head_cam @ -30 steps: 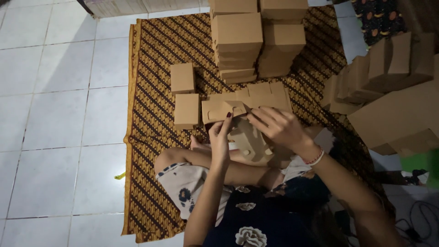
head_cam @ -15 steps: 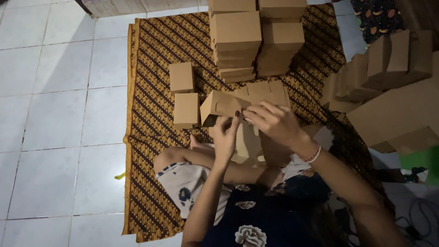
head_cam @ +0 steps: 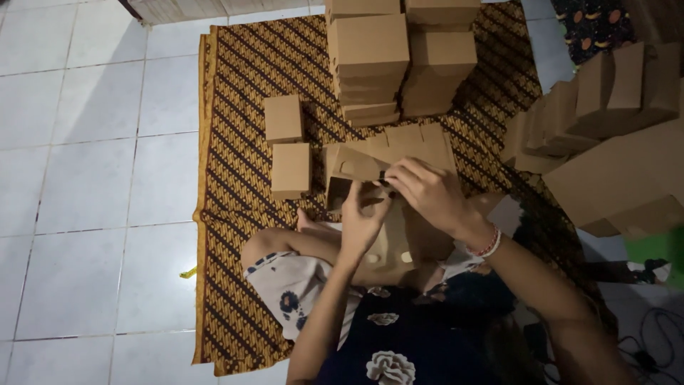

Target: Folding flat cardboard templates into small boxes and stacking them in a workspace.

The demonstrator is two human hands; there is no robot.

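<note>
Two hands on one half-folded cardboard box (head_cam: 356, 171), mid-scene over the lap | left hand (head_cam: 362, 222) gripping its near edge | right hand (head_cam: 426, 191) pinching a flap | two finished boxes (head_cam: 287, 146) left on patterned mat (head_cam: 235, 93) | stacks (head_cam: 399, 57) far

Your hands, left (head_cam: 362, 227) and right (head_cam: 427, 191), meet on a part-folded box (head_cam: 354, 171) over your lap. Two boxes (head_cam: 286, 146) lie on the mat (head_cam: 235, 107) to its left, stacks (head_cam: 399, 57) stand behind it, and more boxes (head_cam: 605, 135) are piled to your right.
</note>
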